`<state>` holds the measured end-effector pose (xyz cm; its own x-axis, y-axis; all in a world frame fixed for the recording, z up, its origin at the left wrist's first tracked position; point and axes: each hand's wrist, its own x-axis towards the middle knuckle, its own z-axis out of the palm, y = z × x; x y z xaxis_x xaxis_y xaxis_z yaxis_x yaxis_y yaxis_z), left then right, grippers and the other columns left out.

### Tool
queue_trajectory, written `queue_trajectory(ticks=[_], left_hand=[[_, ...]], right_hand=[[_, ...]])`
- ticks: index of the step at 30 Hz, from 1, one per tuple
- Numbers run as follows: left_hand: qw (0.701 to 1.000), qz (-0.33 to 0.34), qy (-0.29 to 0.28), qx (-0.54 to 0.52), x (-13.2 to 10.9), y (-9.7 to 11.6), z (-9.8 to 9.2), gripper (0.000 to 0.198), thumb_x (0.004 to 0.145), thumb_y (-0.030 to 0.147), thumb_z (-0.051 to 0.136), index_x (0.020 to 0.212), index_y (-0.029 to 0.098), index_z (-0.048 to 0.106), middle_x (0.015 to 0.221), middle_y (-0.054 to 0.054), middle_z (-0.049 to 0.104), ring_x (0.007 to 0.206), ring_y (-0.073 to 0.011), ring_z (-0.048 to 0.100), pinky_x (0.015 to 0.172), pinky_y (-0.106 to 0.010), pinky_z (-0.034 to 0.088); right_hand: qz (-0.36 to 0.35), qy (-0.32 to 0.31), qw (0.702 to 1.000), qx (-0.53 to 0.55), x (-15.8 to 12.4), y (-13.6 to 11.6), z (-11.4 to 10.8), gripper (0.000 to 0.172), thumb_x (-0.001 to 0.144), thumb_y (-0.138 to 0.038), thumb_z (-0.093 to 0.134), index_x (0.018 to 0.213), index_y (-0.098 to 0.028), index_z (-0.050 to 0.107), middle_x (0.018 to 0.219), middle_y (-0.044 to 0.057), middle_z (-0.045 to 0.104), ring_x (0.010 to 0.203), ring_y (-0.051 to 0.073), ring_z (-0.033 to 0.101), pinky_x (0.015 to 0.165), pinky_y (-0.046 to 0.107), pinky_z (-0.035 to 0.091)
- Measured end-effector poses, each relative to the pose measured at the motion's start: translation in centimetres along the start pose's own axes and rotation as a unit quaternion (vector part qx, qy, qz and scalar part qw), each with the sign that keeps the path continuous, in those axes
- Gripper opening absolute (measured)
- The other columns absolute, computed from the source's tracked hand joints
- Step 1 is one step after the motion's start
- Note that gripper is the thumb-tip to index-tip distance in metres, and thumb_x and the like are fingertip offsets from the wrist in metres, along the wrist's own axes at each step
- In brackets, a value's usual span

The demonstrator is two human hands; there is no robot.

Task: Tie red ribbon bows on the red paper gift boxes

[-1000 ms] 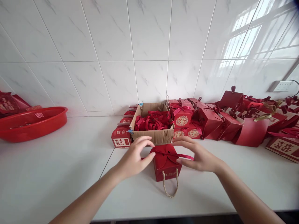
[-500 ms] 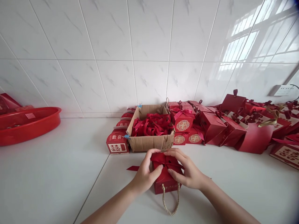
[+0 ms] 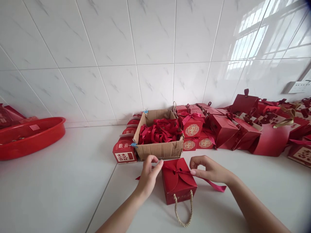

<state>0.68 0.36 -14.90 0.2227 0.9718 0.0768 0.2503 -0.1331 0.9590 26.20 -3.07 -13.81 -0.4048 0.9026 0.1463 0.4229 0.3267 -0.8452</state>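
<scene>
A red gift box [image 3: 179, 186] with overlapping curved top flaps stands before me, its twisted rope handle [image 3: 183, 223] hanging down onto the counter on my side. Across its top runs a red ribbon [image 3: 218, 186], crossed at the middle of the flaps. My left hand [image 3: 148, 176] pinches the ribbon's left end at the box's left edge; a tip of it shows beyond the hand. On the other side my right hand [image 3: 211, 169] pinches the right end, whose tail trails out over the counter.
Behind the box stands a cardboard box [image 3: 157, 151] full of loose red ribbons [image 3: 160, 130]. Small red boxes [image 3: 125, 152] line its left side. Many more red gift boxes [image 3: 223, 131] are stacked to the right along the tiled wall. A red plastic basin [image 3: 36, 137] is at far left.
My hands have moved apart from the top of the gift box to its two sides, drawing the ribbon ends outward. The flaps and the ribbon crossing are now uncovered.
</scene>
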Motion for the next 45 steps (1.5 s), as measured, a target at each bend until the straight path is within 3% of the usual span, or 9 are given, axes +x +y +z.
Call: queue_trajectory(ticks=[2, 8, 13, 17, 23, 29, 32, 35, 45], left_hand=[[0.998, -0.027, -0.051, 0.005, 0.2, 0.2, -0.5, 0.022, 0.083, 0.042, 0.049, 0.083, 0.021, 0.042, 0.078, 0.001, 0.048, 0.078, -0.0183, 0.047, 0.070, -0.030, 0.034], [0.978, -0.097, -0.182, -0.025, 0.1, 1.3, -1.9, 0.019, 0.079, 0.033, 0.054, 0.089, 0.021, 0.042, 0.084, 0.003, 0.048, 0.080, -0.0156, 0.043, 0.074, -0.029, 0.030], [0.969, -0.114, -0.211, -0.058, -0.2, 1.5, -1.6, 0.031, 0.077, 0.040, 0.065, 0.090, 0.019, 0.048, 0.093, -0.001, 0.056, 0.092, -0.0193, 0.049, 0.083, -0.031, 0.036], [0.962, -0.147, -0.205, -0.102, -0.3, 1.4, -0.9, 0.028, 0.076, 0.036, 0.066, 0.091, 0.017, 0.053, 0.092, -0.003, 0.060, 0.089, -0.0199, 0.053, 0.079, -0.031, 0.038], [0.954, -0.116, -0.248, -0.121, -0.3, 2.0, -0.8, 0.021, 0.079, 0.036, 0.064, 0.086, 0.016, 0.063, 0.080, -0.002, 0.063, 0.089, -0.0209, 0.056, 0.080, -0.031, 0.040], [0.970, -0.108, -0.207, -0.059, 0.2, 1.9, -1.5, 0.035, 0.070, 0.046, 0.073, 0.082, 0.016, 0.062, 0.084, -0.003, 0.063, 0.082, -0.0190, 0.055, 0.074, -0.028, 0.038], [0.980, -0.082, -0.182, -0.015, 0.4, 1.8, -1.9, 0.047, 0.069, 0.054, 0.071, 0.061, 0.018, 0.041, 0.061, 0.005, 0.039, 0.059, -0.0107, 0.036, 0.057, -0.025, 0.024], [0.984, -0.067, -0.163, 0.004, 0.8, 1.5, -2.1, 0.060, 0.077, 0.061, 0.058, 0.058, 0.020, 0.020, 0.059, 0.006, 0.015, 0.055, -0.0099, 0.015, 0.054, -0.028, 0.010], [0.989, -0.051, -0.126, 0.066, 1.4, 1.6, -2.7, 0.065, 0.068, 0.053, 0.071, 0.058, 0.020, 0.016, 0.059, 0.006, 0.013, 0.056, -0.0093, 0.013, 0.054, -0.028, 0.008]], right_hand=[[0.013, -0.057, 0.998, 0.026, 0.2, 0.5, -0.1, 0.032, 0.083, -0.045, 0.062, 0.073, -0.015, 0.059, 0.072, 0.001, 0.058, 0.070, 0.014, 0.051, 0.069, 0.028, 0.041], [0.000, -0.108, 0.982, 0.153, 0.3, 1.2, 0.4, 0.040, 0.081, -0.048, 0.064, 0.063, -0.013, 0.056, 0.062, 0.000, 0.053, 0.060, 0.010, 0.046, 0.060, 0.025, 0.036], [0.018, -0.117, 0.962, 0.246, 0.3, 1.3, 0.9, 0.038, 0.081, -0.044, 0.066, 0.060, -0.014, 0.055, 0.060, -0.001, 0.052, 0.057, 0.009, 0.045, 0.057, 0.024, 0.036], [0.033, -0.099, 0.959, 0.263, 0.6, 1.3, 1.4, 0.039, 0.081, -0.044, 0.067, 0.057, -0.014, 0.057, 0.055, -0.002, 0.052, 0.051, 0.007, 0.043, 0.053, 0.023, 0.037], [0.055, -0.081, 0.959, 0.265, 0.7, 1.5, 1.5, 0.038, 0.079, -0.042, 0.069, 0.054, -0.015, 0.058, 0.052, -0.001, 0.055, 0.049, 0.008, 0.045, 0.053, 0.024, 0.038], [0.065, -0.092, 0.957, 0.269, 0.8, 2.0, 1.1, 0.039, 0.080, -0.042, 0.068, 0.054, -0.015, 0.058, 0.050, -0.001, 0.055, 0.047, 0.007, 0.045, 0.051, 0.024, 0.036], [0.073, -0.098, 0.955, 0.271, 0.8, 2.1, 1.0, 0.039, 0.079, -0.042, 0.068, 0.053, -0.014, 0.058, 0.049, -0.001, 0.055, 0.046, 0.007, 0.045, 0.050, 0.023, 0.035], [0.072, -0.096, 0.955, 0.273, 0.8, 2.2, 0.9, 0.039, 0.079, -0.040, 0.069, 0.052, -0.014, 0.058, 0.049, -0.001, 0.055, 0.047, 0.008, 0.047, 0.051, 0.024, 0.037], [0.060, -0.101, 0.957, 0.267, 0.7, 2.0, 0.2, 0.036, 0.080, -0.036, 0.068, 0.052, -0.015, 0.059, 0.052, -0.001, 0.055, 0.050, 0.009, 0.047, 0.056, 0.026, 0.040]])
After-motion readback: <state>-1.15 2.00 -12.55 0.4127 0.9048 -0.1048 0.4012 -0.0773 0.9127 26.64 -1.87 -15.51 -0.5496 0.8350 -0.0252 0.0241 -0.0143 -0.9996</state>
